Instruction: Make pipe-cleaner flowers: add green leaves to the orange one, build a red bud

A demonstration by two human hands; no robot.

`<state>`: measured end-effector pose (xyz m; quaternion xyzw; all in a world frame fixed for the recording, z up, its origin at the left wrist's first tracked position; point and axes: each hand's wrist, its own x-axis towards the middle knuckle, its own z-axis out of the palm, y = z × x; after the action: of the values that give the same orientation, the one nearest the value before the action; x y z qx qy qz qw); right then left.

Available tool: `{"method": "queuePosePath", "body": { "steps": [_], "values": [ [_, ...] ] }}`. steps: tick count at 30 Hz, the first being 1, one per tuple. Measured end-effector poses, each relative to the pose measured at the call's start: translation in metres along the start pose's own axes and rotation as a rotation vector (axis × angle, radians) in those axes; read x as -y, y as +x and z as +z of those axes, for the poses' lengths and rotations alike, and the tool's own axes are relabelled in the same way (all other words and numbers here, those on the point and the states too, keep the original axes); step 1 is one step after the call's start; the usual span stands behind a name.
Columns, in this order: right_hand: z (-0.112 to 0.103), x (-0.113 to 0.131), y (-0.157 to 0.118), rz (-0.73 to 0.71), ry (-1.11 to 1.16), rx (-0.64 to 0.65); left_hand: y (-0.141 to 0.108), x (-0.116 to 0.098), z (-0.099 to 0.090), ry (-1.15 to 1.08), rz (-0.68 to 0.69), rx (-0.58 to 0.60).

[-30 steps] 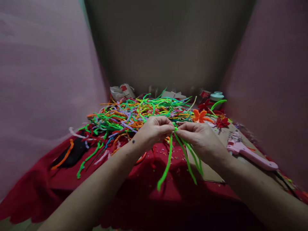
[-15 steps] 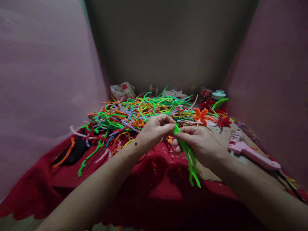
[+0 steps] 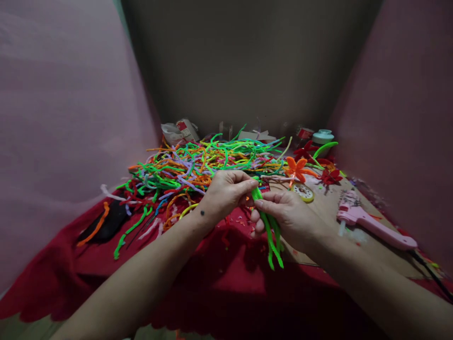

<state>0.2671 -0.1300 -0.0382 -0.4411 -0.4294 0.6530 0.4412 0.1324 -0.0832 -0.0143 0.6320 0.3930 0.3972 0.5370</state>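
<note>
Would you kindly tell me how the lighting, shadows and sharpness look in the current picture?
All in the head view: dim light; dark shadows on the red cloth beneath the left hand and right hand; green strands bright; red-and-white box at the back rather soft; forearms seemingly stretched by the lens.

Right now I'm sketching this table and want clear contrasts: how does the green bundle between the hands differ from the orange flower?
The green bundle is bright green; the orange flower is orange. The bundle's strands trail downward, while the flower's petals spread outward. The bundle is pinched by the left hand and right hand; the flower is in neither hand. Both are vividly coloured.
</note>
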Motion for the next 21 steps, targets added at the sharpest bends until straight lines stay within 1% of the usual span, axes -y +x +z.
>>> {"method": "queuePosePath", "body": {
  "steps": [3,5,7,9,12,14,15,17,19,21],
  "values": [
    [0.0,-0.004,0.001,0.065,0.094,0.034,0.001,0.006,-0.001,0.084,0.092,-0.083],
    [-0.002,-0.006,0.002,0.074,0.179,0.089,0.003,0.009,-0.001,0.14,0.166,-0.142],
    [-0.005,-0.007,0.003,0.071,0.232,0.122,0.004,0.012,-0.002,0.132,0.187,-0.169],
    [-0.007,-0.005,0.004,0.058,0.241,0.12,0.006,0.013,-0.003,0.024,0.133,-0.118],
    [-0.01,-0.001,0.006,0.045,0.221,0.116,0.009,0.014,-0.004,-0.203,0.016,0.058],
    [-0.011,0.002,0.008,0.046,0.218,0.129,0.01,0.015,-0.005,-0.256,-0.026,0.141],
    [-0.012,0.002,0.009,0.051,0.221,0.137,0.01,0.015,-0.004,-0.243,-0.035,0.149],
    [-0.013,0.001,0.012,0.058,0.233,0.158,0.01,0.015,-0.003,-0.189,-0.045,0.113],
    [-0.014,-0.003,0.014,0.055,0.237,0.185,0.011,0.016,-0.002,-0.142,-0.044,0.028],
    [-0.013,-0.008,0.015,0.058,0.225,0.18,0.012,0.016,-0.002,-0.09,-0.023,-0.071]
  ]
}}
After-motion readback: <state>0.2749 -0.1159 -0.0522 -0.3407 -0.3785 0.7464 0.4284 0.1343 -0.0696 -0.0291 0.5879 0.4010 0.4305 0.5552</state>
